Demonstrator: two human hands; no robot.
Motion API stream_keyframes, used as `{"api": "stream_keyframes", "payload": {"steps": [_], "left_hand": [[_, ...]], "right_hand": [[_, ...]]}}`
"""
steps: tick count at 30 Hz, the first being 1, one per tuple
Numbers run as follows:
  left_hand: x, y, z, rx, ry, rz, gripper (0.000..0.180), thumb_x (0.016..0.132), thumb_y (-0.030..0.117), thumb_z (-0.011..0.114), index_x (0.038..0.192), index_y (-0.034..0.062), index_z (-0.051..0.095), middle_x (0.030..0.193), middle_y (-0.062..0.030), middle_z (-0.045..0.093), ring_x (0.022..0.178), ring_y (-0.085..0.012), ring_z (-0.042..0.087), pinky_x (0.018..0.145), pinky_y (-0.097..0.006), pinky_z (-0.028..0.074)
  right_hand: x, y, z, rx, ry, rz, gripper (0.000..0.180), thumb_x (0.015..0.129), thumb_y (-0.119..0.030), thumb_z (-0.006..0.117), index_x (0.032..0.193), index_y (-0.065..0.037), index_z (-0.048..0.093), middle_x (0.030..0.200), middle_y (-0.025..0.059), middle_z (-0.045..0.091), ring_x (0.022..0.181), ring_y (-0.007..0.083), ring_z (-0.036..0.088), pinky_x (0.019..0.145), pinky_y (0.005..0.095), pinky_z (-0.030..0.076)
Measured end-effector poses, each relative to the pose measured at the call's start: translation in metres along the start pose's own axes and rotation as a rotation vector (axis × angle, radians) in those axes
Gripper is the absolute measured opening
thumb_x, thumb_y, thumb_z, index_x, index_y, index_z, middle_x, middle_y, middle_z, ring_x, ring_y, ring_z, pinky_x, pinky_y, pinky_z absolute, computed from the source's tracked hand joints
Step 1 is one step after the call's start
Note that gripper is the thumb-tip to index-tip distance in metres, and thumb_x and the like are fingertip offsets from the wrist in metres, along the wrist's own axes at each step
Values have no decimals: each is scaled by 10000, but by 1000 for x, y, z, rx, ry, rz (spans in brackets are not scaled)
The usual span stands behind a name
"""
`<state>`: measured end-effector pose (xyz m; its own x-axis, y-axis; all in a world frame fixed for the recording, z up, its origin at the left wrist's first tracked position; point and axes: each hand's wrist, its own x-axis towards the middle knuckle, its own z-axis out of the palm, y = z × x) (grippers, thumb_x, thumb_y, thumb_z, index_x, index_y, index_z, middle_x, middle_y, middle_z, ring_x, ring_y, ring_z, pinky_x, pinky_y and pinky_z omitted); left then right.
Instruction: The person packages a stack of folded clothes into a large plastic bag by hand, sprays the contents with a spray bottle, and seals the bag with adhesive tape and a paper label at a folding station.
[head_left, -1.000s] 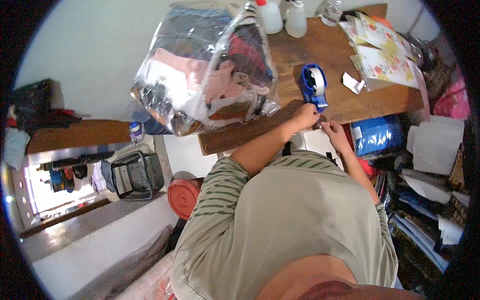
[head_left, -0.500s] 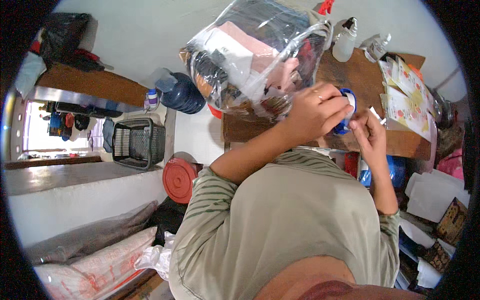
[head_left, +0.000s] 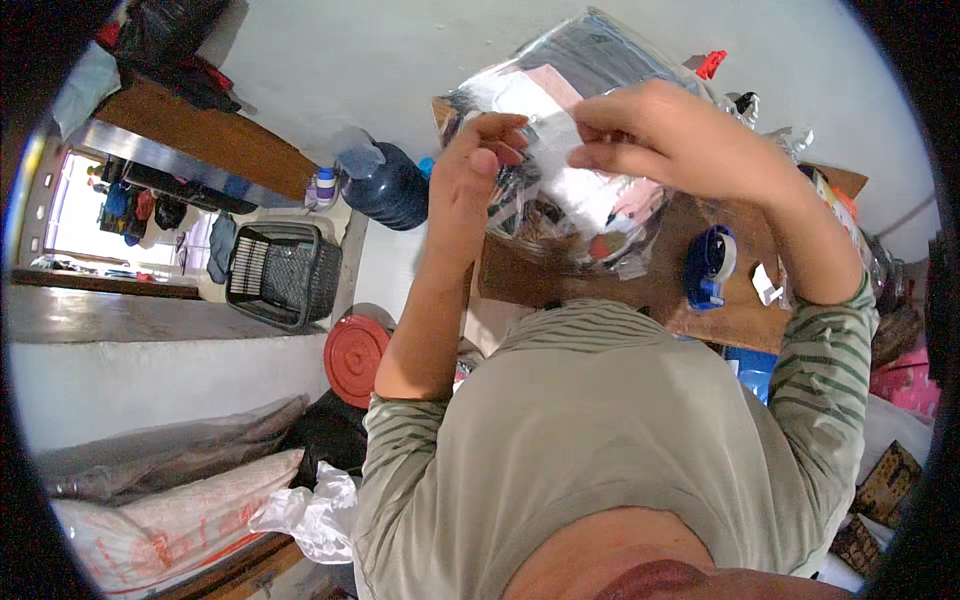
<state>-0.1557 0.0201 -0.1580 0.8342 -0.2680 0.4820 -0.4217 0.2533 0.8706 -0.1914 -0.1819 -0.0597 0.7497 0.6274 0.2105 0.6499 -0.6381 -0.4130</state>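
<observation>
A clear plastic bag [head_left: 625,245] packed with pink, white and dark items sits on the brown wooden table, against the wall. My left hand [head_left: 474,170] is at the bag's left side, its fingers bent and apart from the thumb. Over the bag's upper right part reaches my right hand [head_left: 655,135], fingers pointing left, with a gap between fingers and thumb. I make out nothing held in either hand. Right of the bag, a blue tape dispenser [head_left: 697,268] with a roll of tape lies on the table, and a small white scrap [head_left: 767,285] is beside it.
A blue water jug [head_left: 388,190] stands left of the bag. Farther left are a dark plastic basket [head_left: 285,275] and a round red lid [head_left: 356,360]. My right arm partly covers bottles at the back right. Crumpled clear plastic [head_left: 318,515] lies low on the left.
Both hands have left the tape dispenser, which now lies on the table. They have moved up and left to the plastic bag, and the bag sits slightly farther right in view.
</observation>
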Motion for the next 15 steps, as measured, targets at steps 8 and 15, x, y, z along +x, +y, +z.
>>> {"api": "stream_keyframes", "payload": {"steps": [8, 15], "left_hand": [[2, -2, -20, 211, -68, -270, 226, 882, 208, 538, 827, -5, 587, 685, 0, 556, 595, -44, 462, 529, -192, 374], [4, -18, -23, 172, -49, -364, 251, 888, 199, 539, 725, 11, 570, 640, 21, 529, 571, -31, 438, 501, -182, 351]], "right_hand": [[54, 21, 3, -153, -143, -56, 318, 826, -263, 564, 700, 8, 457, 583, 176, 456, 581, 349, 463, 556, 418, 356], [76, 45, 9, -177, -317, 15, 375, 829, -353, 544, 713, 0, 496, 594, 152, 511, 602, 333, 513, 571, 412, 388]]}}
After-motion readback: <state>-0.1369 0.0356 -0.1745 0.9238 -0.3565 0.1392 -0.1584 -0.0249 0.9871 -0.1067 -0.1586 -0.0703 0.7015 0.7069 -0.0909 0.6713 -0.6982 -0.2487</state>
